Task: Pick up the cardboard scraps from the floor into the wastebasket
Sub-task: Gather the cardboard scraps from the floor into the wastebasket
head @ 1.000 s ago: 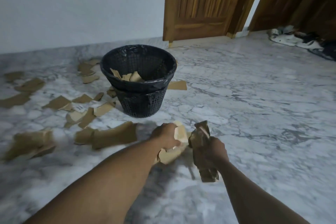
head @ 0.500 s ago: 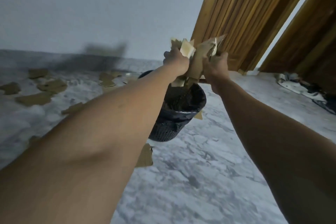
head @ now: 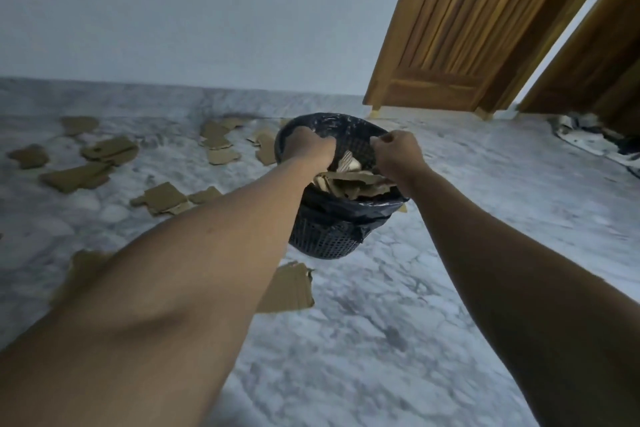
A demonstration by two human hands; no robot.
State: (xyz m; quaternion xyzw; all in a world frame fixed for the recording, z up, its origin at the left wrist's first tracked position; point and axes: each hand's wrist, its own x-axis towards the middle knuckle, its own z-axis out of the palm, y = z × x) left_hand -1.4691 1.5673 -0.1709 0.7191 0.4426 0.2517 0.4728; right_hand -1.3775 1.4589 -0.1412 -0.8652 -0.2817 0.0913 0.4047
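The black mesh wastebasket (head: pixel 332 236) with a dark liner stands on the marble floor in the middle of the view. A pile of brown cardboard scraps (head: pixel 349 180) lies inside it, up to the rim. My left hand (head: pixel 308 147) hovers over the basket's left rim with its fingers curled downward, and I see nothing in it. My right hand (head: pixel 398 154) is over the right rim, fingers curled into a loose fist, with no scrap visible in it. Several cardboard scraps (head: pixel 107 151) lie scattered on the floor to the left. One larger scrap (head: pixel 287 288) lies in front of the basket, partly under my left forearm.
A white wall runs along the back. Wooden doors (head: pixel 460 28) stand at the back right, with a crumpled cloth (head: pixel 595 139) on the floor beside them. Grey marble floor (head: pixel 381 340) stretches in front and to the right of the basket.
Both hands came down from above the basket to its rim. The scraps they held now lie inside the wastebasket.
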